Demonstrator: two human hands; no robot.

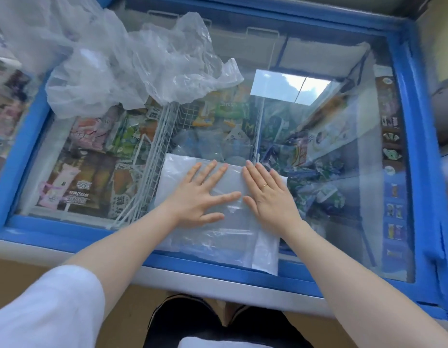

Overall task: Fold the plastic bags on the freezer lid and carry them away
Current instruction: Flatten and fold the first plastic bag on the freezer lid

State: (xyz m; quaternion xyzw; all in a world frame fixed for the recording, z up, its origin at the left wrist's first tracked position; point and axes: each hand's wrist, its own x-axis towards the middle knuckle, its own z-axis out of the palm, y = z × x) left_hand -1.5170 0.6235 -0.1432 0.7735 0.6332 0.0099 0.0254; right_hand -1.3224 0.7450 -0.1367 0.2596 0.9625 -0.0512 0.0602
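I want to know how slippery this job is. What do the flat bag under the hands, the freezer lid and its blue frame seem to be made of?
Flat bag: thin translucent plastic film, glossy; the lid shows through it.
Freezer lid: clear glass or glass-like pane, smooth; it reflects the sky and the packets show below.
Blue frame: painted metal or plastic, cannot tell; slightly glossy.

Left hand (202,194) and right hand (266,194) press flat on a folded plastic bag (217,237) on the freezer lid (343,197)
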